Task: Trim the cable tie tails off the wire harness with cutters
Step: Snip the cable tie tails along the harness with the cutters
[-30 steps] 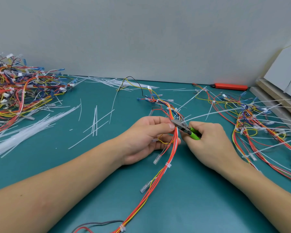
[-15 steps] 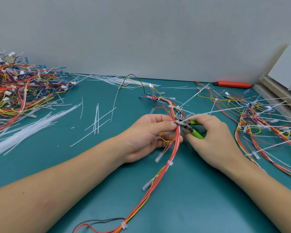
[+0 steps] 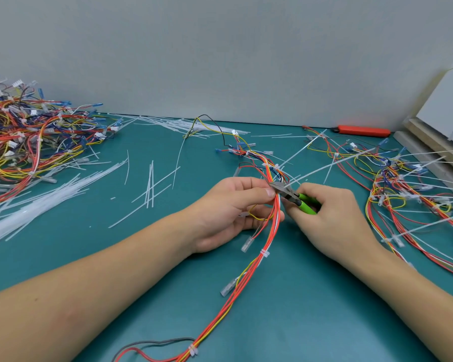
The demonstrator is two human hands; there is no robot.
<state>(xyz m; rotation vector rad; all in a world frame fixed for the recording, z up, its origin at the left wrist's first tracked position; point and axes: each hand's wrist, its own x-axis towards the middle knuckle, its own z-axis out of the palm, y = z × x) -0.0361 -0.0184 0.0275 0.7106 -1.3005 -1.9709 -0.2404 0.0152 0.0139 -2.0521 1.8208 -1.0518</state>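
Note:
A wire harness [image 3: 249, 273] of red, orange and yellow wires runs from the table's middle down to the bottom edge, bound by white cable ties. My left hand [image 3: 228, 212] grips the bundle just left of the cutters. My right hand [image 3: 332, 218] holds green-handled cutters [image 3: 296, 197], their metal jaws at the bundle beside my left fingertips. A long white cable tie tail [image 3: 322, 169] sticks out up and to the right from the jaws.
A heap of harnesses [image 3: 24, 142] lies at the far left, with cut white tie tails [image 3: 37, 202] strewn beside it. More harnesses with uncut tails [image 3: 408, 189] spread on the right. An orange tool [image 3: 361, 130] lies by the wall; boards [image 3: 439, 142] lean at the right edge.
The cutter jaws have shifted slightly up the bundle to the tie by my left fingertips. Both hands stay close together on the harness.

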